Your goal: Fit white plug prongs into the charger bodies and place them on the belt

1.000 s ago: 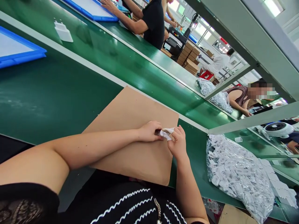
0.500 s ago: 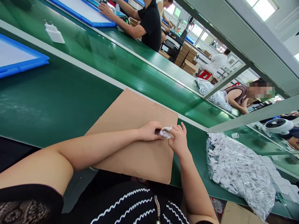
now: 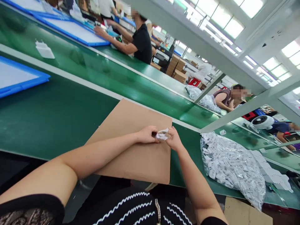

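Note:
Over a brown cardboard sheet (image 3: 133,156), my two hands meet at a small white plastic piece (image 3: 160,137). The fingers of my left hand (image 3: 147,134) are curled round its left end, hiding much of it. My right hand (image 3: 174,140) pinches a thin white cloth (image 3: 164,131) with brownish marks, pressed against the piece. Its exact kind is too small and covered to make out. To the right of my right hand lies a clear plastic bag (image 3: 232,165) full of white plastic parts.
A white plug charger (image 3: 45,50) lies on the green conveyor belt (image 3: 98,73). Blue-edged trays (image 3: 23,79) are at left. Rows of white pieces (image 3: 269,170) lie beyond the bag. A slanted metal post (image 3: 234,107) rises at right. A co-worker (image 3: 142,42) sits across the belt.
The view has tilted up a little, so most things sit lower or further left. My right hand's raised fingers have come down closer round the cloth. Both hands stay together over the cardboard.

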Action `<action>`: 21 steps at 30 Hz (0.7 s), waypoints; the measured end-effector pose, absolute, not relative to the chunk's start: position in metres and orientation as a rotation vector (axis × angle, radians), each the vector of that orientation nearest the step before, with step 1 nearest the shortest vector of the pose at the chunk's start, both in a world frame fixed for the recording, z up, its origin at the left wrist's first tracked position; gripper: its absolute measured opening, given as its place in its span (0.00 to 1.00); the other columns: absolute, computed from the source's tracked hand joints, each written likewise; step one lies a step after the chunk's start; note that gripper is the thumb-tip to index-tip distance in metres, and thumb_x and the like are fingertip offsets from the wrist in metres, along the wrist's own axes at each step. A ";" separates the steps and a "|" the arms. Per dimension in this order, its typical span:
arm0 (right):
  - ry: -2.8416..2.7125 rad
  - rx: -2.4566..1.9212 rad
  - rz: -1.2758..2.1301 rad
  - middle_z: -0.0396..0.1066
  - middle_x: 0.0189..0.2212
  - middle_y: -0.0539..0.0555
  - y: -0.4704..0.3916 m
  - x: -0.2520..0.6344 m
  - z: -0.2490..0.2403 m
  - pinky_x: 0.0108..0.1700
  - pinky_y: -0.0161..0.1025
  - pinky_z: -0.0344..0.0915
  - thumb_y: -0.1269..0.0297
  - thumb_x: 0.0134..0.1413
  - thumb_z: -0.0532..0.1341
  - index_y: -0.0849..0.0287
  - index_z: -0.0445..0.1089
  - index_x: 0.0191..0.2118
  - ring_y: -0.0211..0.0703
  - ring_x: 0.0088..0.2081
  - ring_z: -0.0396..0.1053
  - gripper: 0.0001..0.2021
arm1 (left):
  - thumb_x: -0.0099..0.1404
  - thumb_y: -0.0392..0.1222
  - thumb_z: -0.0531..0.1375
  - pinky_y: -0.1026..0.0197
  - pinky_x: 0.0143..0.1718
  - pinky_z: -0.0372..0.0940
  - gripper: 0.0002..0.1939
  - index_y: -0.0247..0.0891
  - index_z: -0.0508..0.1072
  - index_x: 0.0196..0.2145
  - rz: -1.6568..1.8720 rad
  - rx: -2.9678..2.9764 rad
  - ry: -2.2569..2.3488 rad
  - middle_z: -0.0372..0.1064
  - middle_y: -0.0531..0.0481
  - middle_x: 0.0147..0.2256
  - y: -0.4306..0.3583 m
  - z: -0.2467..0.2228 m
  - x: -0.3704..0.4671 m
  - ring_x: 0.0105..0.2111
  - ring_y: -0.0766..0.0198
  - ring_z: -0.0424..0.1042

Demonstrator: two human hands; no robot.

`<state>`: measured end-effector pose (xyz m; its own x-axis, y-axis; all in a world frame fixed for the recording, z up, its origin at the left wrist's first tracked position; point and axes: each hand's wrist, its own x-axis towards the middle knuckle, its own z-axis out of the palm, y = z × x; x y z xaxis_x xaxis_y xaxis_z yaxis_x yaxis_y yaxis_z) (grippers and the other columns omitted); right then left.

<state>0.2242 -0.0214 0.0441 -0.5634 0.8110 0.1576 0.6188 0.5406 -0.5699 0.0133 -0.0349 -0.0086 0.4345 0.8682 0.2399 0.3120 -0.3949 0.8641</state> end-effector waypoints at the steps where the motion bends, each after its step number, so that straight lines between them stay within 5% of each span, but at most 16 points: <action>1: -2.293 -1.198 0.700 0.74 0.35 0.49 -0.024 0.224 0.039 0.70 0.58 0.47 0.66 0.53 0.66 0.48 0.82 0.42 0.46 0.44 0.71 0.10 | 0.56 0.51 0.70 0.61 0.32 0.60 0.15 0.37 0.77 0.32 0.924 1.938 1.006 0.65 0.52 0.30 -0.036 -0.008 0.014 0.30 0.62 0.66; 7: -2.009 -1.251 0.669 0.74 0.33 0.50 -0.044 0.215 0.015 0.54 0.43 0.65 0.58 0.54 0.68 0.49 0.82 0.41 0.45 0.42 0.70 0.09 | 0.63 0.53 0.64 0.57 0.36 0.62 0.15 0.37 0.74 0.30 1.057 2.123 1.169 0.69 0.46 0.30 -0.054 -0.011 0.025 0.33 0.57 0.68; 14: -1.878 -1.195 0.598 0.78 0.31 0.50 -0.048 0.210 0.018 0.46 0.40 0.68 0.58 0.47 0.72 0.50 0.83 0.37 0.45 0.38 0.74 0.09 | 0.60 0.64 0.64 0.54 0.36 0.71 0.29 0.39 0.79 0.48 1.078 1.945 1.175 0.78 0.45 0.38 -0.058 -0.011 0.026 0.34 0.54 0.75; 21: -1.814 -1.126 0.647 0.82 0.35 0.49 -0.042 0.211 0.002 0.47 0.41 0.68 0.64 0.43 0.73 0.49 0.83 0.38 0.48 0.40 0.77 0.12 | 0.67 0.61 0.60 0.45 0.48 0.77 0.21 0.51 0.81 0.50 1.235 2.174 1.269 0.81 0.47 0.48 -0.057 -0.040 0.020 0.45 0.46 0.80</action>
<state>0.2112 -0.0421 0.0024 -0.2023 0.8913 0.4058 0.4330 0.4531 -0.7792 0.0196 -0.0570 -0.0401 0.2245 0.8280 0.5139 0.5360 -0.5453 0.6445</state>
